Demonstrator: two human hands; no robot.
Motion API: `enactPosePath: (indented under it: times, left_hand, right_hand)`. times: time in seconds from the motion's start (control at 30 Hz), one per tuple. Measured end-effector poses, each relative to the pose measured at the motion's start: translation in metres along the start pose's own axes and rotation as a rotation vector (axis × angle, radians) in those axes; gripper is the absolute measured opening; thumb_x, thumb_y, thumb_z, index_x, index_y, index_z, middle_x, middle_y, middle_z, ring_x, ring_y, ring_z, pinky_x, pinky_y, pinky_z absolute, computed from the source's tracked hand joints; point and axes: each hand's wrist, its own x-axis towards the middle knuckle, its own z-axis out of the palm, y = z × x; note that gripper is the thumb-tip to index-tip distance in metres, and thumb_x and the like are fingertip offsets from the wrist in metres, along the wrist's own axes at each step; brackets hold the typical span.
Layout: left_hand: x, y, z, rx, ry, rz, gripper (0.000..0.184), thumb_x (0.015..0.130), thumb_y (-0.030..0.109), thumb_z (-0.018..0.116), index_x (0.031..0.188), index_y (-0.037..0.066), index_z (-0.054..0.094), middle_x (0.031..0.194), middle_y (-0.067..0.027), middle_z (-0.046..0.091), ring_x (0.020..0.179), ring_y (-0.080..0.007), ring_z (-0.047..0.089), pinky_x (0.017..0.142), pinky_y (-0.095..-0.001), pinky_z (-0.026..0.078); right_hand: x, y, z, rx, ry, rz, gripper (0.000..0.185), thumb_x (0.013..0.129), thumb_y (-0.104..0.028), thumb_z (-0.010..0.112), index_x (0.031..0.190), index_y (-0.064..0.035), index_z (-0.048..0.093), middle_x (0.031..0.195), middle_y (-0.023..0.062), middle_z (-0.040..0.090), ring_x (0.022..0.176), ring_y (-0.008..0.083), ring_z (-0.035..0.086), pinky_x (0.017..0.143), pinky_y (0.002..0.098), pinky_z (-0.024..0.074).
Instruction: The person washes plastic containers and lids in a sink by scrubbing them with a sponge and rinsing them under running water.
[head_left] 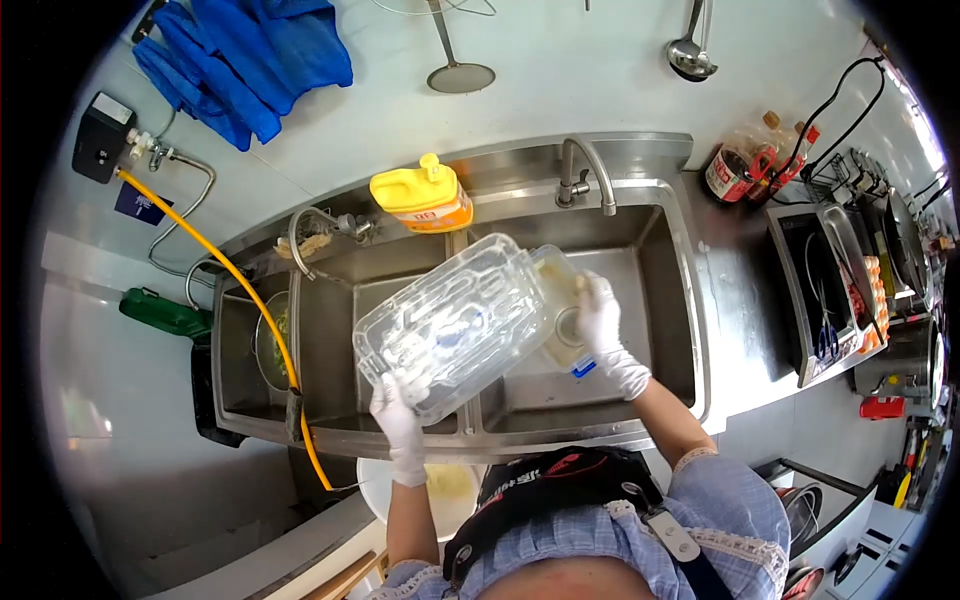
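Note:
A large clear plastic container (455, 325) is held tilted over the divider between the middle and right basins. My left hand (400, 425), in a white glove, grips its lower left corner. At the right, my gloved right hand (603, 325) has its fingers closed on the edge of a smaller clear plastic piece (562, 315) with a blue clip, which lies against the large container's right end. Whether this piece is a lid or a box I cannot tell. Beneath them is the right sink basin (650, 340).
Behind the basins stand a yellow detergent bottle (425, 198) and a curved faucet (588, 175). A yellow hose (235, 270) crosses the left basin, where a bowl (272, 345) sits. Bottles (735, 170) and a tray (820, 290) are on the right counter. A white bucket (450, 500) is below.

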Motion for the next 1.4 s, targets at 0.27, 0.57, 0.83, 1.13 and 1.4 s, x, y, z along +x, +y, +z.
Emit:
enactPosePath:
  times: [0.27, 0.57, 0.83, 1.13, 1.4]
  left_hand:
    - [-0.001, 0.021, -0.049, 0.188, 0.112, 0.0, 0.026, 0.095, 0.025, 0.047, 0.094, 0.002, 0.06, 0.077, -0.0047, 0.064, 0.064, -0.014, 0.063, 0.054, -0.0237, 0.049]
    - [-0.024, -0.041, -0.146, 0.088, 0.19, -0.421, 0.022, 0.09, 0.028, 0.056, 0.09, 0.007, 0.06, 0.072, 0.0024, 0.055, 0.063, -0.0095, 0.051, 0.054, -0.0241, 0.041]
    - [-0.047, -0.09, -0.166, 0.637, 0.132, -0.241, 0.029, 0.083, 0.024, 0.062, 0.095, -0.002, 0.065, 0.086, -0.0117, 0.066, 0.075, -0.0215, 0.062, 0.069, -0.0304, 0.048]
    - [-0.05, -0.035, -0.096, 1.121, 0.256, 0.242, 0.027, 0.084, 0.02, 0.058, 0.1, -0.002, 0.061, 0.079, -0.0139, 0.065, 0.076, -0.0235, 0.062, 0.073, -0.0324, 0.048]
    - [-0.095, -0.068, 0.109, 0.239, -0.552, -0.087, 0.027, 0.087, 0.021, 0.062, 0.104, 0.001, 0.057, 0.09, -0.0072, 0.065, 0.08, -0.0118, 0.059, 0.075, -0.0251, 0.047]
  right_hand:
    - [-0.096, 0.181, -0.017, -1.143, -0.877, -0.446, 0.027, 0.082, -0.016, 0.052, 0.107, -0.0105, 0.056, 0.1, 0.015, 0.057, 0.086, 0.0311, 0.061, 0.069, 0.0425, 0.0496]
    - [-0.07, 0.155, 0.01, -1.17, -1.11, -0.761, 0.013, 0.071, -0.012, 0.058, 0.077, -0.0074, 0.068, 0.076, 0.0083, 0.065, 0.074, 0.0244, 0.064, 0.062, 0.0366, 0.0476]
    - [-0.035, 0.096, -0.021, -0.959, -1.066, -0.754, 0.009, 0.071, -0.016, 0.06, 0.073, -0.0079, 0.061, 0.074, 0.0086, 0.06, 0.074, 0.0249, 0.06, 0.062, 0.0378, 0.0481]
    - [-0.032, 0.054, -0.073, -0.868, -1.092, -0.613, 0.024, 0.069, -0.028, 0.067, 0.079, -0.008, 0.06, 0.081, 0.011, 0.06, 0.078, 0.0278, 0.06, 0.067, 0.0396, 0.0487]
    - [-0.06, -0.013, -0.067, -0.753, -0.609, -0.475, 0.019, 0.076, -0.027, 0.062, 0.079, -0.0085, 0.058, 0.062, 0.0113, 0.057, 0.057, 0.0274, 0.059, 0.053, 0.0388, 0.0461]
